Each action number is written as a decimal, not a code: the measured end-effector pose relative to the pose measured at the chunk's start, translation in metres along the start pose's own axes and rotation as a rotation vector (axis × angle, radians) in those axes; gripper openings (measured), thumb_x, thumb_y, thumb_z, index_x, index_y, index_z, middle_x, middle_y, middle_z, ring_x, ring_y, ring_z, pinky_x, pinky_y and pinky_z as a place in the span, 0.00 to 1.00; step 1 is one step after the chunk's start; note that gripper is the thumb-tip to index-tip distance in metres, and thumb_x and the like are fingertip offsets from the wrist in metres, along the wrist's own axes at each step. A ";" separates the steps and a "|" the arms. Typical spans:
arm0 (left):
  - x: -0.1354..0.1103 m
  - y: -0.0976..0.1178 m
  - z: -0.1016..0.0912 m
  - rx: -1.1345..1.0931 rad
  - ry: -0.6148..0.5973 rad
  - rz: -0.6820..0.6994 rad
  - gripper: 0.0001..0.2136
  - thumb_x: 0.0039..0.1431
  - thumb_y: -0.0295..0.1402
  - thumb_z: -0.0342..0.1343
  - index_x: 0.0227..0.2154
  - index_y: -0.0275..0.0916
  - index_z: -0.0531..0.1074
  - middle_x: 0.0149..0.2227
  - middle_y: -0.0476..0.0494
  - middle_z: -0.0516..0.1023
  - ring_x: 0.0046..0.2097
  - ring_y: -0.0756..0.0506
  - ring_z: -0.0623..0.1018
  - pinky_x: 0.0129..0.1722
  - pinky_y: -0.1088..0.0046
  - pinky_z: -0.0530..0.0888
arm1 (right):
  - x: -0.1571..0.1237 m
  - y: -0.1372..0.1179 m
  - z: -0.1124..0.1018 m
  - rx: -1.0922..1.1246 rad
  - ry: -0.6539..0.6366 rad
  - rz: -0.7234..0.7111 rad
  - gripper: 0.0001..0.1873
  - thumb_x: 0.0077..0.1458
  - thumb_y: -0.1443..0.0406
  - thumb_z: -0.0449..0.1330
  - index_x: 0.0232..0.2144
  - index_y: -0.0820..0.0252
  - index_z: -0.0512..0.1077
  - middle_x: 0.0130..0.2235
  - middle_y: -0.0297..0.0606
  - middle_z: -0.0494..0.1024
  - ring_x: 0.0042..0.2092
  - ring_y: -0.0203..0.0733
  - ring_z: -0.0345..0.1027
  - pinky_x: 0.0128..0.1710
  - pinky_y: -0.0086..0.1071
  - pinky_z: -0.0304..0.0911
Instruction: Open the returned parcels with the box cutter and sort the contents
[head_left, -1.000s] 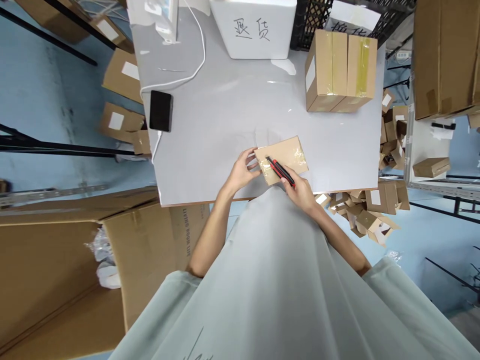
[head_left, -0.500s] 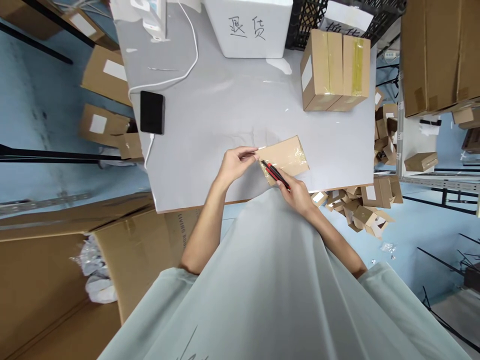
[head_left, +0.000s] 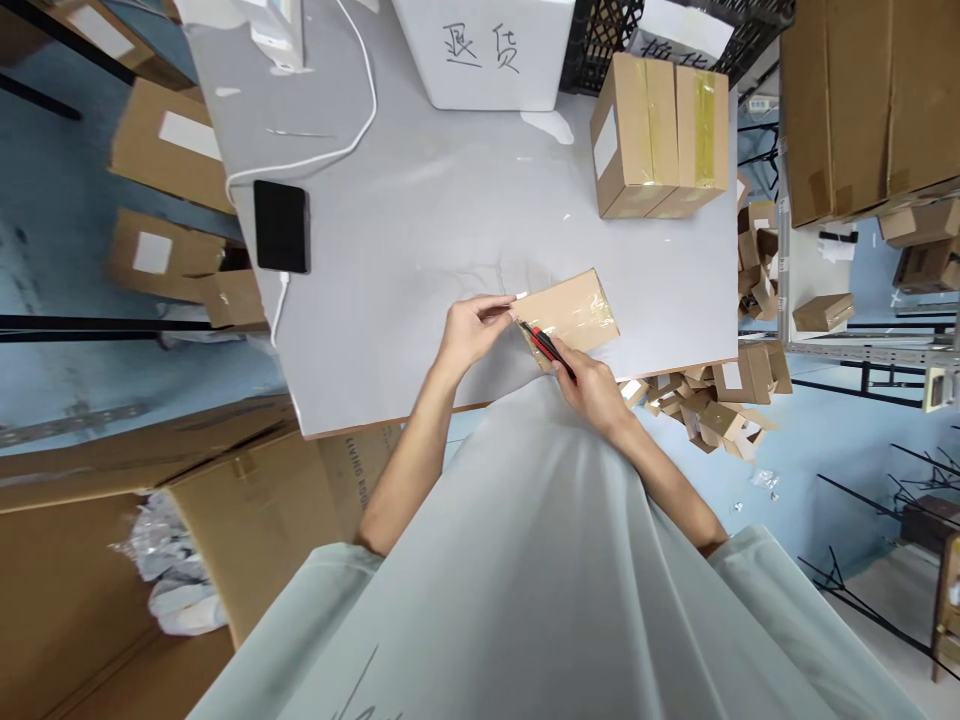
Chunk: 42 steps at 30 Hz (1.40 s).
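A small cardboard box (head_left: pixel 571 302) with clear tape at its ends lies slantwise near the table's front edge. At its left end, my left hand (head_left: pixel 474 332) is closed, thumb and fingers pinching the corner; exactly what part they grip is hard to make out. My right hand (head_left: pixel 589 388) is wrapped around a red and black utility knife (head_left: pixel 547 347). The knife's tip points up and left, by the taped left end of the box and close to my left fingertips.
Two taped cardboard cartons (head_left: pixel 660 140) stand at the table's back right, beside a white bin (head_left: pixel 487 60) and a black crate (head_left: pixel 592 50). A black phone-like device (head_left: pixel 282 226) with a white cable lies left. A big open carton (head_left: pixel 255 520) stands at front left.
The view has turned a little, so the table and its things sit further left. Both hands keep nearly the same place at the box, with the knife still at its left end.
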<state>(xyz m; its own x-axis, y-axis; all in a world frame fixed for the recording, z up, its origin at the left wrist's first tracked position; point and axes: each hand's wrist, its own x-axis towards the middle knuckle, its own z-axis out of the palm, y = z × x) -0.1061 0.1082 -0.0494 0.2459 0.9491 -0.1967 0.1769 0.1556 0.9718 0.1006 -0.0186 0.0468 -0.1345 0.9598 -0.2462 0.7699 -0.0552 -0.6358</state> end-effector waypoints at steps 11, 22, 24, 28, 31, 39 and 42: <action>-0.011 0.010 0.015 0.087 0.085 -0.017 0.14 0.62 0.36 0.66 0.49 0.40 0.88 0.53 0.39 0.88 0.52 0.39 0.87 0.60 0.57 0.84 | 0.008 -0.090 -0.005 -0.548 -0.316 0.291 0.38 0.74 0.75 0.43 0.82 0.63 0.50 0.58 0.61 0.80 0.49 0.50 0.86 0.50 0.37 0.81; -0.010 0.008 0.022 0.111 0.114 -0.032 0.13 0.63 0.35 0.65 0.47 0.40 0.88 0.51 0.41 0.89 0.54 0.37 0.87 0.62 0.55 0.82 | 0.003 -0.078 -0.009 -0.497 -0.277 0.276 0.35 0.74 0.74 0.44 0.79 0.66 0.56 0.55 0.62 0.83 0.50 0.56 0.85 0.51 0.43 0.80; -0.012 0.009 0.023 0.102 0.106 -0.035 0.12 0.63 0.35 0.65 0.47 0.40 0.88 0.52 0.40 0.89 0.55 0.38 0.87 0.62 0.55 0.82 | -0.003 -0.082 -0.011 -0.504 -0.304 0.297 0.35 0.73 0.75 0.45 0.79 0.66 0.56 0.55 0.62 0.84 0.49 0.56 0.86 0.50 0.42 0.80; -0.019 0.009 0.027 0.081 0.125 -0.036 0.13 0.64 0.35 0.64 0.47 0.39 0.88 0.52 0.39 0.88 0.54 0.38 0.87 0.62 0.55 0.82 | -0.017 -0.088 -0.012 -0.506 -0.316 0.317 0.37 0.72 0.76 0.46 0.80 0.65 0.54 0.55 0.61 0.83 0.47 0.53 0.86 0.48 0.39 0.80; -0.022 0.008 0.029 0.068 0.150 -0.020 0.13 0.64 0.36 0.64 0.47 0.39 0.88 0.52 0.38 0.88 0.54 0.38 0.87 0.63 0.54 0.82 | -0.027 -0.085 -0.009 -0.518 -0.337 0.319 0.37 0.72 0.77 0.49 0.79 0.65 0.56 0.53 0.61 0.84 0.47 0.52 0.86 0.46 0.38 0.80; -0.024 0.006 0.030 0.083 0.157 -0.016 0.17 0.67 0.44 0.64 0.50 0.39 0.86 0.55 0.36 0.87 0.54 0.38 0.87 0.61 0.55 0.82 | -0.061 -0.063 -0.010 -0.482 -0.369 0.302 0.34 0.75 0.73 0.49 0.79 0.61 0.59 0.52 0.55 0.85 0.44 0.51 0.86 0.43 0.38 0.79; -0.024 0.007 0.028 0.107 0.169 -0.009 0.20 0.70 0.49 0.62 0.53 0.40 0.85 0.58 0.35 0.85 0.53 0.39 0.87 0.59 0.57 0.83 | -0.073 -0.044 -0.024 -0.332 -0.207 0.276 0.30 0.78 0.66 0.49 0.78 0.58 0.62 0.51 0.51 0.86 0.44 0.52 0.85 0.45 0.40 0.79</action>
<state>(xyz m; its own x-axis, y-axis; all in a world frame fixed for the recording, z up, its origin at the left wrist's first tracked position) -0.0842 0.0787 -0.0418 0.0818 0.9816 -0.1724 0.2814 0.1432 0.9488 0.0916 -0.0797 0.1105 0.0079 0.8447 -0.5351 0.9475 -0.1773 -0.2659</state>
